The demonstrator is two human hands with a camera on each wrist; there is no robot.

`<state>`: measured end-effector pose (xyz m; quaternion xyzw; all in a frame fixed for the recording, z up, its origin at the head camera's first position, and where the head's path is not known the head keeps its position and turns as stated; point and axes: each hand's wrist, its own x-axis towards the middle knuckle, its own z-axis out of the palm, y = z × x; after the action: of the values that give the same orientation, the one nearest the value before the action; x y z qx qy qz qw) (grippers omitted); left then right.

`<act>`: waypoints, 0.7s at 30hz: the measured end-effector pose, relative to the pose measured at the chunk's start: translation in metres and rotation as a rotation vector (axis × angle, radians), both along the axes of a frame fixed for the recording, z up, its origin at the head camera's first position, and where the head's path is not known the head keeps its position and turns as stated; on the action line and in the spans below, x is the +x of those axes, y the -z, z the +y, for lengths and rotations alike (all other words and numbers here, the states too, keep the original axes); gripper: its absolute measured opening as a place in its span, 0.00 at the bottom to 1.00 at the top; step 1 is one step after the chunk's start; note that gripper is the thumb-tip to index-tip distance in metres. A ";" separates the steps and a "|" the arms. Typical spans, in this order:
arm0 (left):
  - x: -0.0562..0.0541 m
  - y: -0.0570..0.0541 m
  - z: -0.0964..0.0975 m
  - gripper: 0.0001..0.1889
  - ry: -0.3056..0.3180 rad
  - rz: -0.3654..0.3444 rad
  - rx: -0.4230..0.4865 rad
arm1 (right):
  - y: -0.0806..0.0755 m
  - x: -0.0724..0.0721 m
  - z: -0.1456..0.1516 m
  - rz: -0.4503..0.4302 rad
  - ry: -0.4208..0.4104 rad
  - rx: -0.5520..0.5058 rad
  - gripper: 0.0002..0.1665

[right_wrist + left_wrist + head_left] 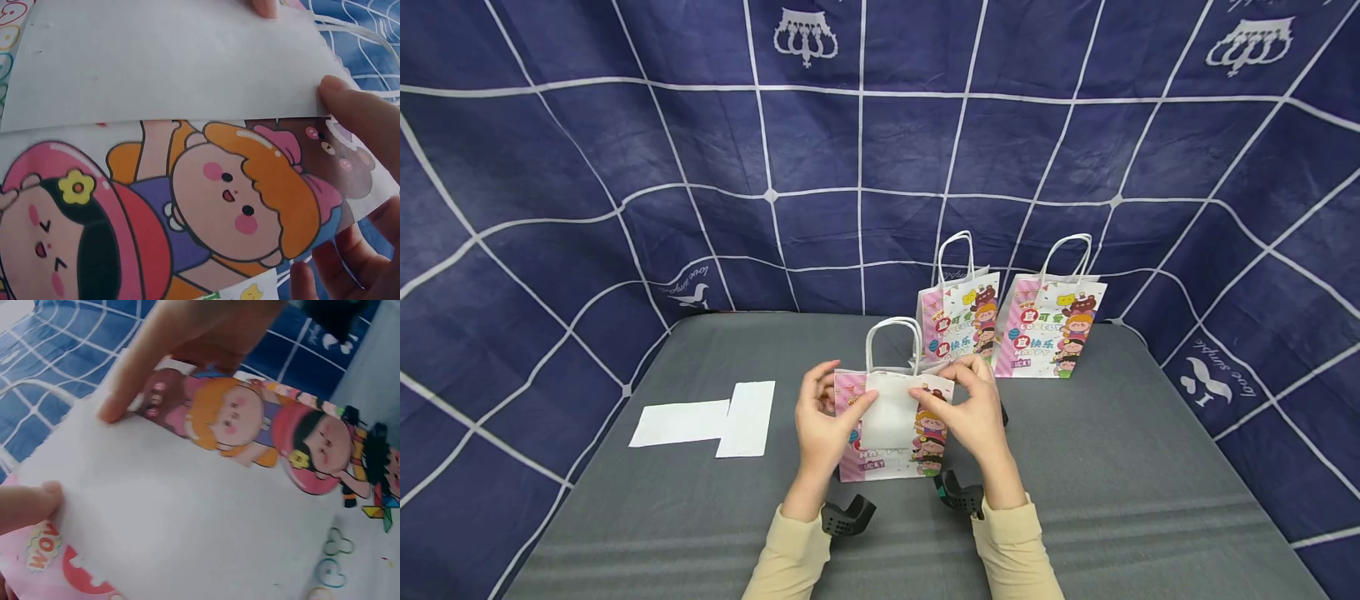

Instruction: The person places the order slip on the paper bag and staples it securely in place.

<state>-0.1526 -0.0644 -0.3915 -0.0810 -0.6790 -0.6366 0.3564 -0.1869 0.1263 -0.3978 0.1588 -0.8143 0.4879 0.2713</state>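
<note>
A small white-and-pink paper gift bag [887,467] with cartoon figures and white handles stands upright on the grey table before me. A blank white paper slip [886,421] lies flat against its front, below the handles, covering part of the print. My left hand [822,421] holds the bag's upper left side, thumb on the slip's upper left corner. On the other side my right hand [976,410] pinches the upper right edge; its thumb [347,100] presses near the slip's upper corner and its fingers reach behind the bag. The bag's back is hidden.
Two similar gift bags, one behind my right hand [958,317] and another further right [1048,325], stand upright. Left of my hands lie two white paper slips [681,422], touching or overlapping. A blue curtain with white lines [812,142] surrounds the table [1120,483].
</note>
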 end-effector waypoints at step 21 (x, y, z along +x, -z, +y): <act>-0.007 0.011 -0.012 0.12 0.309 -0.146 0.162 | -0.025 0.019 -0.013 -0.128 -0.033 -0.113 0.34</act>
<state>-0.1600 -0.0765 -0.4021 -0.1089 -0.6291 -0.7407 0.2092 -0.1683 0.1134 -0.3724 0.1254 -0.7983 0.5467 0.2192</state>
